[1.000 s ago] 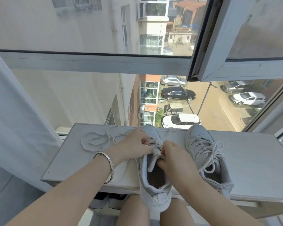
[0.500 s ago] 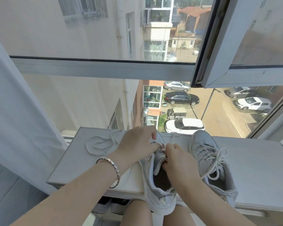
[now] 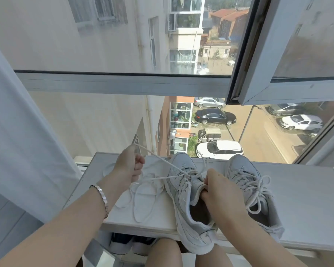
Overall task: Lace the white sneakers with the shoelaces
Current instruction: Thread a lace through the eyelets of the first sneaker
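Note:
Two white sneakers stand toe-out on a white shelf (image 3: 307, 201) by the window. The left sneaker (image 3: 183, 197) is partly laced, with its heel hanging over the front edge. My left hand (image 3: 128, 165) grips a white shoelace (image 3: 162, 161) and holds it taut, up and to the left of the shoe's eyelets. Slack loops of the lace lie on the shelf beneath. My right hand (image 3: 216, 191) pinches the tongue of the left sneaker. The right sneaker (image 3: 247, 180) is fully laced, its lace ends loose on top.
A white curtain (image 3: 17, 141) hangs at the left. An open window sash (image 3: 268, 74) juts in at the upper right. Dark shoes (image 3: 127, 244) sit under the shelf. My knees are below the shelf's front edge.
My left hand has moved up and left from the eyelets, drawing the lace out taut. My right hand has shifted from the eyelets to the tongue. The camera has tilted up slightly.

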Demonstrator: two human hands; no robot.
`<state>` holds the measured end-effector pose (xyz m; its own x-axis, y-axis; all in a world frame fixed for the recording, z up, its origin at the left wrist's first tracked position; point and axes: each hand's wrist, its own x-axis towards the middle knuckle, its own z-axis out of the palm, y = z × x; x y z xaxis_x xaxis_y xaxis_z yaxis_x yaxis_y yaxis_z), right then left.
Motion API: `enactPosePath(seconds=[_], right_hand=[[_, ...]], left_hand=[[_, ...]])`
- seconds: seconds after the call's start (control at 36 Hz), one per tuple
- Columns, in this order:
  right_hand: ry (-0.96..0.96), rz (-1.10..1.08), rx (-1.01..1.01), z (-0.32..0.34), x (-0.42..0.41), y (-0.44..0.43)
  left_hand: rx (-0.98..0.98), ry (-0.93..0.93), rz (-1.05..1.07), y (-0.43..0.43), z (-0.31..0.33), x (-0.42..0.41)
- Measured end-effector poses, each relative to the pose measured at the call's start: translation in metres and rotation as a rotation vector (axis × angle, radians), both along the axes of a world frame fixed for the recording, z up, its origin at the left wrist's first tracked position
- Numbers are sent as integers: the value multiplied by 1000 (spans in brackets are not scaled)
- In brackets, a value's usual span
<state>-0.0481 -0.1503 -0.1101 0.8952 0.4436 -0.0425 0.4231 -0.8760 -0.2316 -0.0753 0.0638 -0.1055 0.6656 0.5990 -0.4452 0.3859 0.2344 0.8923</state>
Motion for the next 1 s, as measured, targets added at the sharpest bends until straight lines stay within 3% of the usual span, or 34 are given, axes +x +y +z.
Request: enactPosePath(seconds=[0.03, 0.06, 0.17, 0.19, 0.28, 0.36, 0.44, 0.58, 0.81, 0.94, 1.0], right_hand=[[-2, 2, 3, 0, 0, 0], [-3, 5, 3, 0, -1, 0], [-13, 18, 0, -1, -1, 1], [-17, 20, 2, -1, -2, 1], [-15, 34, 15, -2, -2, 1], [-12, 44, 7, -2, -2, 2], [-11, 45, -12, -1, -3, 2], [-7, 48, -4, -2, -5, 6], [-10, 52, -5, -5, -6, 8], [-11, 45, -11, -6, -5, 5], [-18, 30, -12, -6, -3, 3]], left_hand=[[-2, 49, 16, 3, -2, 0], [136, 133, -20, 5, -6, -2], [832, 446, -454, -7, -20, -8], [939, 416, -516, -15, -20, -8], [1147, 25, -629, -35, -13, -5], [1086, -144, -796, -49, -10, 2], [1067, -26, -915, -59, -6, 10], [967, 76, -900, -58, 1, 15], [983, 205, -965, -59, -3, 13], [766, 71, -735, -57, -9, 12], [431, -116, -422, -57, -4, 10]])
